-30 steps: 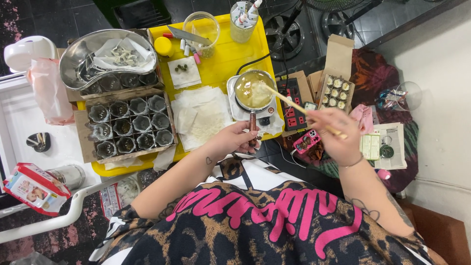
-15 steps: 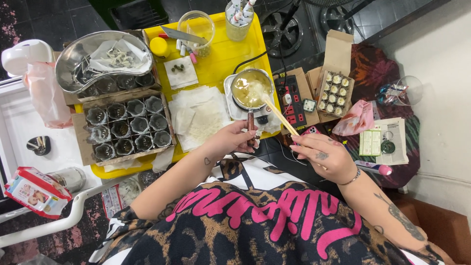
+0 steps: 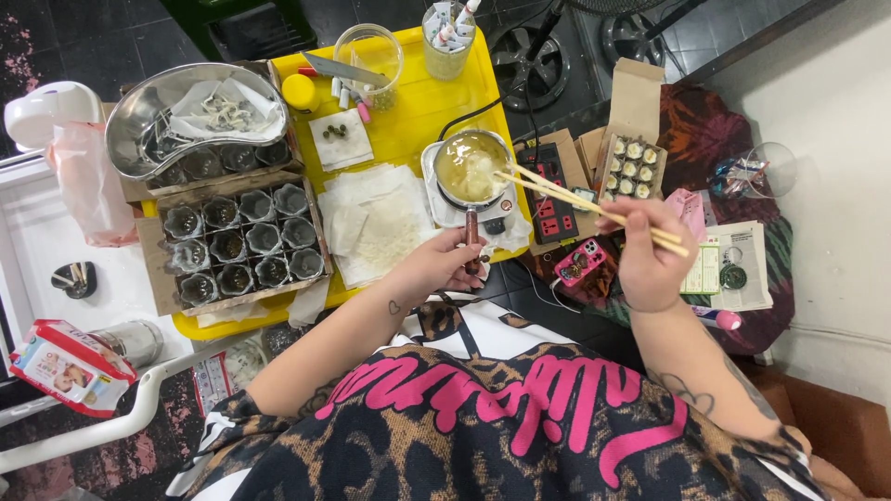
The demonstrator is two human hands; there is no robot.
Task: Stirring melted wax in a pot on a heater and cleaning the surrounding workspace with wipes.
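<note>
My right hand (image 3: pixel 647 260) has its fingers closed around a pair of pale wooden chopsticks (image 3: pixel 575 199). They are long and thin, slightly splayed apart, and run from my grip up and to the left, their tips over the rim of the small pan (image 3: pixel 467 169). The pan is round and metal, filled with cloudy yellowish liquid, and sits on a little white heater plate (image 3: pixel 501 215) at the edge of the yellow tray (image 3: pixel 422 102). My left hand (image 3: pixel 438 264) has its fingers wrapped around the pan's brown handle (image 3: pixel 474 237), which points straight back toward me.

To the right of the pan lies a black power strip (image 3: pixel 555 199), then an open cardboard box (image 3: pixel 633 162) of small round pale pieces. A pink phone case (image 3: pixel 580 263) lies just below the strip. Far left, a red-and-white rectangular packet (image 3: pixel 60 364) lies tilted.
</note>
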